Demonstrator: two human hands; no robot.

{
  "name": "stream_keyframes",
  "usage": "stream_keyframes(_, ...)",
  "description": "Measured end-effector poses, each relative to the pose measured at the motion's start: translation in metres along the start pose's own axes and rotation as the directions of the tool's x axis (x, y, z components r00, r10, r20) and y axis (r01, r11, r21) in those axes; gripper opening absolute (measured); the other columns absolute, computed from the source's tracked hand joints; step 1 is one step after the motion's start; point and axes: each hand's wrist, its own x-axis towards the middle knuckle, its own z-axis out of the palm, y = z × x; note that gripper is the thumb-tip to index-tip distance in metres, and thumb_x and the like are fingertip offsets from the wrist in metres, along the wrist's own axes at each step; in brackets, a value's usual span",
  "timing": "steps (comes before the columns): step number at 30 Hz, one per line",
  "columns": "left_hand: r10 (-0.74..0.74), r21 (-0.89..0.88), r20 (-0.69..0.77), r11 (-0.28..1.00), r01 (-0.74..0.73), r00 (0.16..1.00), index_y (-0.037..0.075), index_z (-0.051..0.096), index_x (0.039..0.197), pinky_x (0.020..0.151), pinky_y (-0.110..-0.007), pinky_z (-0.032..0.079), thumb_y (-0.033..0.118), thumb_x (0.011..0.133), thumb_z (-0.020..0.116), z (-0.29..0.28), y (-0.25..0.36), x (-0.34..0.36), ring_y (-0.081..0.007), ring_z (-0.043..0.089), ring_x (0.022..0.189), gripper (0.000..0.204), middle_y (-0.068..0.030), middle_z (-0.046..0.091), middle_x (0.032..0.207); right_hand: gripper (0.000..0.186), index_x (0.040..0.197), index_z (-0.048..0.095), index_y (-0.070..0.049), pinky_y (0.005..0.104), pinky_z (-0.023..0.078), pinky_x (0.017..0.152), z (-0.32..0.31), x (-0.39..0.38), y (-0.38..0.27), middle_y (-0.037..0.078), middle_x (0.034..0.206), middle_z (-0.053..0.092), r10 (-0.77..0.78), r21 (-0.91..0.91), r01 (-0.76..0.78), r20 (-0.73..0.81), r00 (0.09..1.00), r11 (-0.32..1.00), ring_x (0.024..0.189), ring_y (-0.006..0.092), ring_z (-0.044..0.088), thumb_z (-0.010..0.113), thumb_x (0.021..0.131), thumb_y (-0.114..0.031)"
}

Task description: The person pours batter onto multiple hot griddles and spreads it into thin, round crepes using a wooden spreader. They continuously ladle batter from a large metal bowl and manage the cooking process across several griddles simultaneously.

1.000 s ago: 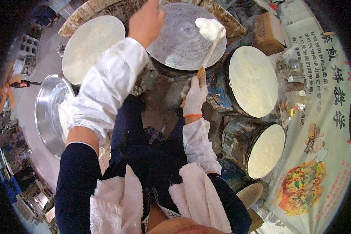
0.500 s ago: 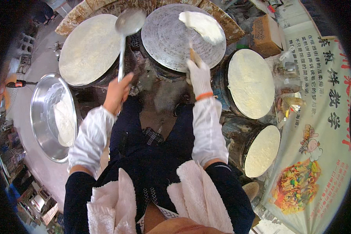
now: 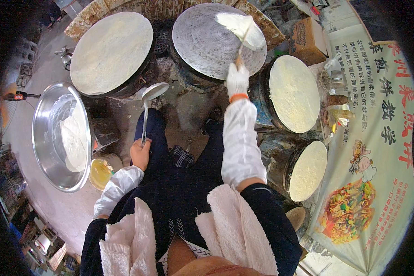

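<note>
My bare left hand is closed round the handle of a metal ladle, which hangs over the floor between my legs and the griddles. White residue coats the ladle's bowl. In a white knitted glove, my right hand grips a spreader by its wooden handle. The spreader's far end meets a mound of pale batter at the upper right of the round dark griddle. Faint streaks mark the rest of that griddle's surface. What the spreader's blade looks like is hidden by the batter.
Thin pale pancakes cover three other round griddles: one at far left, two at right. A steel basin of batter stands left, beside a yellowish bucket. A cardboard box and a printed banner are at right.
My left hand has drawn the ladle back and down, away from the griddles toward my lap. My right hand has pushed the spreader slightly up and right, against the batter.
</note>
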Motion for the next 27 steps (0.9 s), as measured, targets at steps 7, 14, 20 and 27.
stream_keyframes(7, -0.02, -0.114, -0.028, 0.993, 0.016, 0.999, 0.006, 0.076, 0.099, 0.064, -0.032, 0.048, 0.019, 0.09, 0.062, -0.008, 0.012, -0.008, -0.0139, 0.063, 0.065, 0.021, -0.0087, 0.066, 0.068, 0.048, 0.134, 0.062, -0.006, 0.0335, 0.054, 0.067, -0.022, 0.028, 0.058, 0.009, 0.084, 0.068, -0.365, -0.164, 0.344, -0.122, 0.923, 0.924, 0.067, 0.0169, 0.063, 0.063, 0.09, -0.025)
stream_keyframes(14, -0.051, -0.064, -0.003, 0.997, 0.051, 0.999, 0.006, 0.076, 0.099, 0.06, -0.031, 0.044, 0.019, 0.091, 0.061, -0.01, 0.012, -0.004, -0.0101, 0.055, 0.059, 0.022, -0.0051, 0.058, 0.061, 0.042, 0.123, 0.066, -0.002, 0.0405, 0.05, 0.086, -0.014, 0.064, 0.027, 0.023, 0.103, 0.069, 0.037, 0.011, -0.039, 0.148, 0.988, 0.999, 0.096, 0.0359, 0.066, 0.06, 0.091, -0.028)
stream_keyframes(20, -0.045, -0.106, -0.039, 0.994, 0.04, 0.998, 0.007, 0.077, 0.099, 0.06, -0.031, 0.045, 0.019, 0.091, 0.061, -0.005, 0.009, -0.003, -0.0097, 0.056, 0.061, 0.022, -0.0064, 0.059, 0.062, 0.041, 0.119, 0.066, -0.003, 0.0463, 0.05, 0.089, 0.026, 0.045, -0.043, 0.028, 0.105, 0.068, -0.029, -0.107, 0.061, 0.273, 0.962, 0.992, 0.103, 0.045, 0.064, 0.06, 0.093, -0.033)
stream_keyframes(27, -0.074, -0.096, -0.055, 0.993, 0.068, 0.996, 0.007, 0.077, 0.099, 0.061, -0.03, 0.045, 0.019, 0.09, 0.062, -0.003, 0.008, -0.005, -0.0103, 0.057, 0.062, 0.021, -0.0066, 0.059, 0.063, 0.044, 0.125, 0.065, -0.005, 0.0438, 0.051, 0.091, -0.04, 0.085, 0.002, 0.026, 0.109, 0.069, -0.19, -0.32, 0.236, 0.168, 0.967, 0.917, 0.103, 0.0413, 0.066, 0.062, 0.092, -0.034)
